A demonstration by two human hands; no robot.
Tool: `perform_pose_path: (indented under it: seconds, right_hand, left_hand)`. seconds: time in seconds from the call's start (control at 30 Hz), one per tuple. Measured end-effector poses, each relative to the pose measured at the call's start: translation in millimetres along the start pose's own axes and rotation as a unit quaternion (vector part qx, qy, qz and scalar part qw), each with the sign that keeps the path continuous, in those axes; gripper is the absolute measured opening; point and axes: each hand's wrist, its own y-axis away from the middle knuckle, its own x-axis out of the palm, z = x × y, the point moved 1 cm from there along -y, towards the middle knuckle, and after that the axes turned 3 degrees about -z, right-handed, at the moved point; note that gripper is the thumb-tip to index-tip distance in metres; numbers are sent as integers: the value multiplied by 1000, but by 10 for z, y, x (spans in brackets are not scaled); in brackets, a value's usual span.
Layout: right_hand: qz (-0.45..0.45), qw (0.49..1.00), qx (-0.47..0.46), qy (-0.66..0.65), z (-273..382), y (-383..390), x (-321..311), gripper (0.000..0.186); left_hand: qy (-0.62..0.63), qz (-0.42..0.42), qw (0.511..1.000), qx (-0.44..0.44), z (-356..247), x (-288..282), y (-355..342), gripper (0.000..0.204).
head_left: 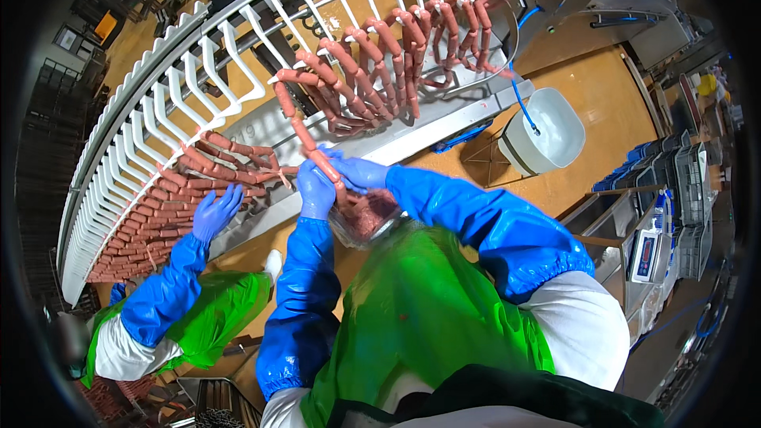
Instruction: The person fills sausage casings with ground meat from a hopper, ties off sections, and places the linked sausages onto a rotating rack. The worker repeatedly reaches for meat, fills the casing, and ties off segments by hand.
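A string of pink sausages (298, 128) hangs down from a white hook on the curved rail and runs to my hands. My left hand (316, 192), blue-gloved, is closed around a lower link. My right hand (361, 173), also gloved, is closed on the same string from the other side, its fingertips partly hidden behind the link. Just below my hands a clear container (366, 220) holds pink meat against my green apron. More looped sausage strings (396, 51) hang from hooks ahead of me.
At left a co-worker's gloved hand (217, 212) reaches by dense rows of hanging sausages (151, 222). White hooks (186, 83) line the curved rail. A metal trough (420, 131) runs below. A white bin (561, 135), a scale (647, 254) and dark crates (690, 190) stand right.
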Motion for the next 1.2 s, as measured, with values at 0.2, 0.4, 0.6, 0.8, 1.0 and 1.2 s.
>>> perform_pose_path:
  seconds: [0.2,0.4,0.6,0.8,1.0,1.2]
  right_hand:
    - [49,980,-65,180,791,-405,-167,54]
    - [-153,945,-93,275,745,-660,81,35]
    - [-241,875,-83,410,674,-723,-372,43]
    - [-62,914,-19,401,803,-795,-643,33]
    - [10,983,-46,178,702,-351,-444,37]
    - [17,997,-74,7,750,-182,-385,27]
  left_hand:
    - [-345,-50,933,85,-191,14,76,27]
    - [72,68,970,-222,-455,256,298,29]
    - [99,130,956,-245,-131,5,1296,23]
    - [-215,-71,973,38,427,-191,838,23]
    - [-352,121,912,-170,-506,149,291,34]
    - [-118,78,957,-254,-627,507,258,28]
